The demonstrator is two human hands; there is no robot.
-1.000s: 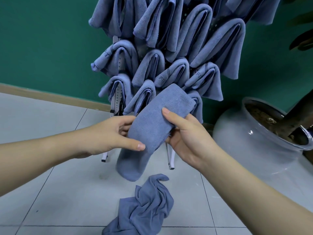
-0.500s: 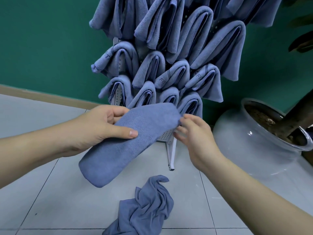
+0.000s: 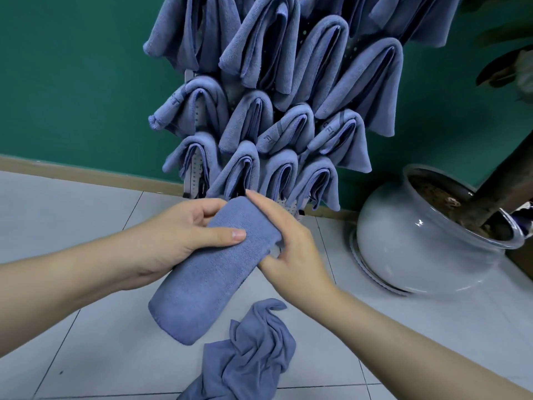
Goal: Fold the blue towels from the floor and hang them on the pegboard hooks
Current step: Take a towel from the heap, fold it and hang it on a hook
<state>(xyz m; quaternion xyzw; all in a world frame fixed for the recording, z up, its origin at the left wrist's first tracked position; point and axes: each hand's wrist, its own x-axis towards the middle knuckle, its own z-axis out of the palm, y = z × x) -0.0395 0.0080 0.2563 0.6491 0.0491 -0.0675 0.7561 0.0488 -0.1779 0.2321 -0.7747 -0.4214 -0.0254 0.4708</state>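
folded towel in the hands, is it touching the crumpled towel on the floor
Apart. The head view shows the folded towel held up by the left hand and right hand, with bare floor tile visible between its lower end and the crumpled towel.

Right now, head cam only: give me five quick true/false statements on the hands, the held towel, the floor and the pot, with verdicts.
1. The left hand grips the folded blue towel with its thumb on top. True.
2. The right hand hangs idle, away from the towel. False: it touches the towel's upper right edge, with fingers curled beneath.
3. A crumpled blue towel lies on the tiled floor below the hands. True.
4. The pegboard rack has no towels on it yet. False: many folded blue towels already hang there.
5. The grey plant pot stands left of the rack. False: it stands on the right.
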